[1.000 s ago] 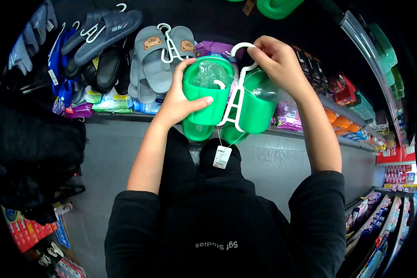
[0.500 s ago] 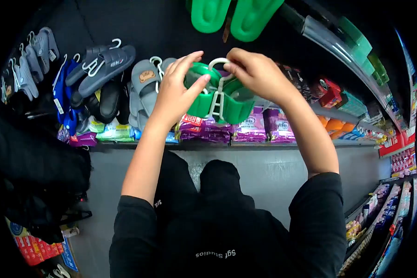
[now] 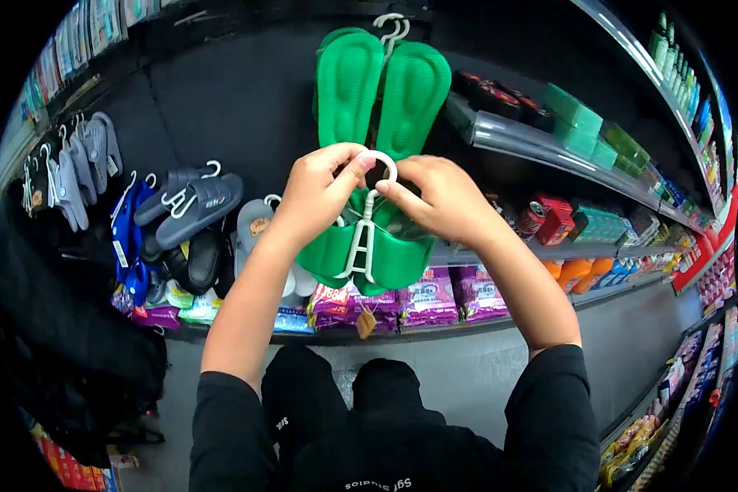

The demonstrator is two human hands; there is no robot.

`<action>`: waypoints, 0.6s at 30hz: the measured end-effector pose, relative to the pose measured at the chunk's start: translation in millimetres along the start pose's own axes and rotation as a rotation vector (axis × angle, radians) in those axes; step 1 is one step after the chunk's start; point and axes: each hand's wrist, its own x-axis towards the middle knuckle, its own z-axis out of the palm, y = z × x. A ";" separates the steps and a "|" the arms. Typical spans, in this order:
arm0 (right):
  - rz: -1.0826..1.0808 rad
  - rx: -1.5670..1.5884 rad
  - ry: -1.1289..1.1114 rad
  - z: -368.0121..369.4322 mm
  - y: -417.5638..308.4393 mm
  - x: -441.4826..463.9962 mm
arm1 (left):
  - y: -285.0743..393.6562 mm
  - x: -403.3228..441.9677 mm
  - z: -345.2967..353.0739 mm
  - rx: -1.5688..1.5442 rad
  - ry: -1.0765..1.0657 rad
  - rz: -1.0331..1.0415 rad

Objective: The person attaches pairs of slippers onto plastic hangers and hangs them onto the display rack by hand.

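Observation:
A pair of green slippers (image 3: 403,264) hangs in front of me on a white plastic hanger (image 3: 361,252), straps facing me. My left hand (image 3: 320,193) pinches the top of the hanger's hook between thumb and fingers. On the other side, my right hand (image 3: 444,197) is closed, with its thumb and forefinger at the hook's right side, near the neck; its lower fingers are hidden. Just beyond both hands, another pair of green slippers (image 3: 348,86) hangs on the dark wall, soles toward me, with white hooks (image 3: 394,29) above.
Grey slippers (image 3: 198,209) and blue slippers (image 3: 129,242) hang at left. Purple packets (image 3: 428,299) line the low shelf below my hands. A clear-edged shelf (image 3: 541,146) with boxes juts out at right. Dark fabric (image 3: 66,312) fills the left side.
My view has tilted up, showing more of the wall pair. My left hand has moved from beside the slippers onto the hook; my right hand has shifted toward the hook's right side.

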 end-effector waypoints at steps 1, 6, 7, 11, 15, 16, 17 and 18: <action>0.089 0.041 -0.047 -3.5 -4.4 1.3 | 3.3 3.8 -1.0 0.015 0.009 0.001; 0.152 -0.116 0.002 -21.7 -13.2 13.2 | 13.0 28.2 -0.5 -0.016 0.052 0.067; 0.139 -0.147 0.059 -24.1 -12.7 15.9 | 14.2 34.0 -2.1 -0.014 0.054 0.073; 0.201 -0.147 0.087 -42.5 -9.7 34.2 | 23.4 55.9 -10.1 0.066 0.044 0.138; 0.251 -0.164 0.104 -59.5 3.0 58.4 | 34.1 79.7 -14.7 -0.042 0.042 0.216; 0.250 -0.155 0.107 -65.4 4.3 64.2 | 36.2 86.2 -15.7 -0.025 0.051 0.238; 0.250 -0.149 0.129 -69.4 7.5 70.7 | 37.1 94.8 -17.3 -0.008 0.061 0.259; 0.263 -0.125 0.129 -74.4 9.8 76.9 | 39.5 104.1 -18.7 -0.026 0.064 0.275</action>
